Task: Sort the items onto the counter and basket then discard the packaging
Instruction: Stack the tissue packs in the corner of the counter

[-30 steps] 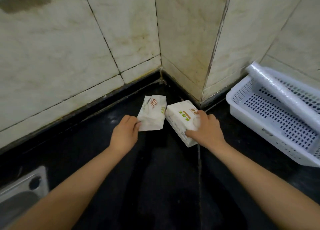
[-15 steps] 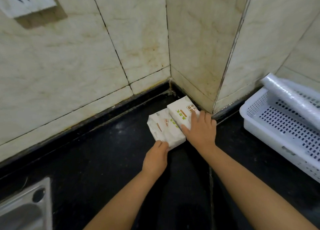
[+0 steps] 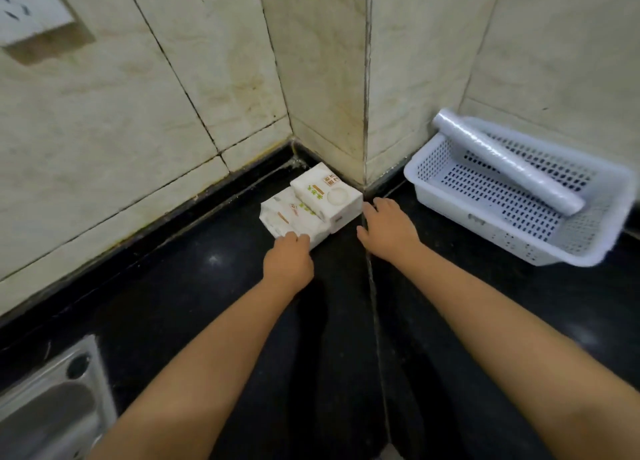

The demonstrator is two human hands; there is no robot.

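Two white tissue packs lie side by side on the black counter (image 3: 180,286), tucked into the tiled wall corner. The right pack (image 3: 325,193) rests against the wall. The left pack (image 3: 287,217) leans against it. My left hand (image 3: 289,262) touches the near end of the left pack with curled fingers. My right hand (image 3: 386,231) hovers just right of the right pack, fingers apart, holding nothing. A white perforated basket (image 3: 450,214) stands at the right with a roll of clear plastic film (image 3: 505,160) lying across it.
A steel sink corner (image 3: 52,400) shows at the lower left. A wall socket (image 3: 27,13) sits at the upper left. Tiled walls close off the back, with a pillar corner jutting out between the packs and the basket.
My right hand has come off the right pack and drawn back to its right. My left hand still presses the left pack, now snug beside the other in the corner.
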